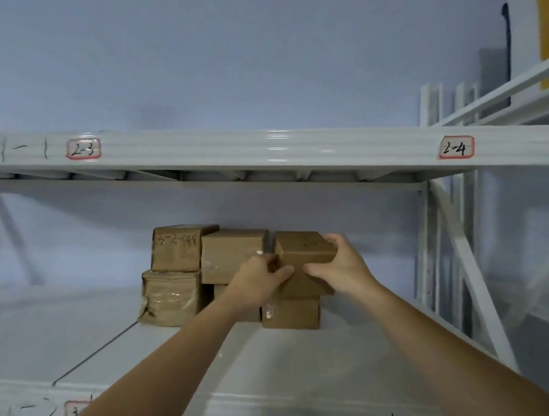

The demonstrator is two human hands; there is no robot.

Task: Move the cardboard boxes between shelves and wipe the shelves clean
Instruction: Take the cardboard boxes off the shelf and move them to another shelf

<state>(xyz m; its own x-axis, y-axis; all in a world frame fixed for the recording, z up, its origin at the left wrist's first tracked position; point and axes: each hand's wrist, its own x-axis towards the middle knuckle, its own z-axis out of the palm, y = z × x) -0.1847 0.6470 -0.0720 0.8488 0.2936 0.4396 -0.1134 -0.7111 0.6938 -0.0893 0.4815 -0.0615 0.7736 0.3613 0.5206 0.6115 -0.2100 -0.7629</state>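
Several brown cardboard boxes are stacked at the back of a white metal shelf point(303, 362). Both my hands hold the top right box point(302, 247), which sits tilted on a lower box point(291, 313). My left hand point(257, 278) grips its left front corner, fingers curled round the edge. My right hand point(340, 264) grips its right side, thumb on the front face and fingers over the top. To the left stand a box with handwriting point(178, 248), a plain box point(231, 256) and a tape-wrapped box point(170, 297).
The upper shelf beam point(265, 149) carries labels 2-3 point(83, 149) and 2-4 point(456, 147). A white diagonal brace and upright point(468, 263) stand at the right. A yellow and white item point(545, 27) sits on a higher shelf at top right.
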